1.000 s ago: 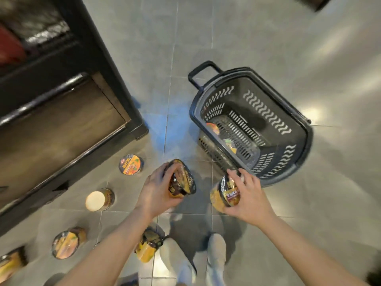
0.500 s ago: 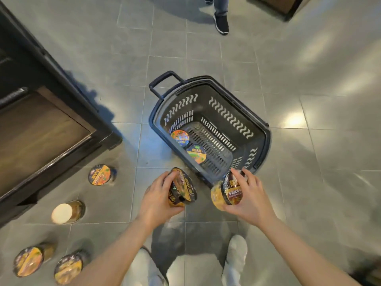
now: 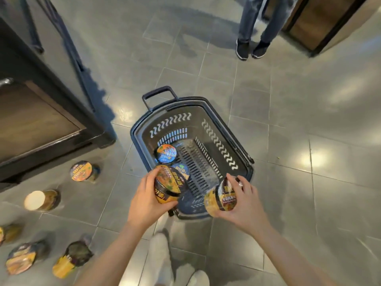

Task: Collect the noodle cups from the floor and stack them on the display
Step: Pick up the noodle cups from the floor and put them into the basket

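My left hand (image 3: pixel 146 200) grips a yellow-and-black noodle cup (image 3: pixel 169 185) over the near edge of the dark shopping basket (image 3: pixel 237 162). My right hand (image 3: pixel 243 205) holds a second yellow noodle cup (image 3: pixel 219 198) at the basket's near rim. Two blue-lidded cups (image 3: pixel 166 153) (image 3: pixel 181 169) lie inside the basket. Several more cups lie on the floor at left, among them an upright one (image 3: pixel 81 170), one on its side with a white bottom (image 3: pixel 39 200), and another tipped over (image 3: pixel 71 259). The dark wooden display (image 3: pixel 37 124) stands at left.
Another person's legs and black shoes (image 3: pixel 251 49) stand on the grey tile floor beyond the basket. A wooden fixture (image 3: pixel 321 23) sits at the top right. My own white shoes (image 3: pixel 165 263) are below the basket.
The view has tilted up and back. Both hands with their cups have moved forward over the basket's near edge; the other person's legs have come into view.
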Demonstrator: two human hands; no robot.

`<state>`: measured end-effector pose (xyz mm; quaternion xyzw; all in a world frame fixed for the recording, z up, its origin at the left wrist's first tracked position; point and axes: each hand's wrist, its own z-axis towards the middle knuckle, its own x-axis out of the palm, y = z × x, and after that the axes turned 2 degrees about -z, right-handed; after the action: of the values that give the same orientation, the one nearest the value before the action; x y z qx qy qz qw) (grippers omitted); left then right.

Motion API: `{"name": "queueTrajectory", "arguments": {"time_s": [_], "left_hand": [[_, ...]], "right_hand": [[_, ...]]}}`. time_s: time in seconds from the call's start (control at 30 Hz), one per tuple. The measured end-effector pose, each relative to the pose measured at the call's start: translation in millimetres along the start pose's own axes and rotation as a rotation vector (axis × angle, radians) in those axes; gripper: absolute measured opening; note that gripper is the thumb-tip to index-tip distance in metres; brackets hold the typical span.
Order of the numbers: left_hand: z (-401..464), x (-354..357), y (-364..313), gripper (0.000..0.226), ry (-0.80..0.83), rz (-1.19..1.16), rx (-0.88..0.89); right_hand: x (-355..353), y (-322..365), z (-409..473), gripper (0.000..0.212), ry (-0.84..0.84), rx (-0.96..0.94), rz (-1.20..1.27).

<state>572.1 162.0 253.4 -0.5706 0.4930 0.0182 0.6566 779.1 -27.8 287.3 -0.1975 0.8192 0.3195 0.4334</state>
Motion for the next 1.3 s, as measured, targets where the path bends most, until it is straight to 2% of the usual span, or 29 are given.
{"name": "queueTrajectory", "arguments": {"time_s": [0.2, 0.37, 0.7, 0.8, 0.93, 1.03, 1.13, 1.3], "left_hand": [[21.3, -24.3, 50.5, 0.104, -0.168, -0.046, -0.157], [30.3, -36.1, 92.9, 0.105, -0.240, -0.009, -0.284], [7.0, -15.6, 159.9, 0.108, -0.223, 0.031, -0.442], [-7.4, -2.5, 172.7, 0.108, -0.223, 0.052, -0.476], [-24.5, 16.1, 182.2, 0.108, -0.219, 0.065, -0.535], [-35.0, 31.1, 185.0, 0.109, -0.208, 0.057, -0.565], [-39.1, 42.3, 172.9, 0.106, -0.196, 0.038, -0.584], [-23.8, 39.9, 136.2, 0.108, -0.225, 0.038, -0.552]], "right_hand": [[13.0, 16.6, 62.2, 0.110, 0.063, -0.085, -0.100], [38.1, 36.4, 115.1, 0.110, 0.178, -0.145, -0.168], [133.0, 45.6, 169.2, 0.115, 0.309, -0.200, -0.362], [160.9, 41.0, 180.3, 0.117, 0.368, -0.163, -0.434], [193.7, 30.1, 192.5, 0.122, 0.411, -0.160, -0.466], [210.9, 21.2, 202.2, 0.122, 0.507, -0.170, -0.361], [211.2, 12.6, 205.0, 0.114, 0.601, -0.205, -0.272], [176.8, 8.6, 211.3, 0.095, 0.558, -0.296, -0.210]]}}
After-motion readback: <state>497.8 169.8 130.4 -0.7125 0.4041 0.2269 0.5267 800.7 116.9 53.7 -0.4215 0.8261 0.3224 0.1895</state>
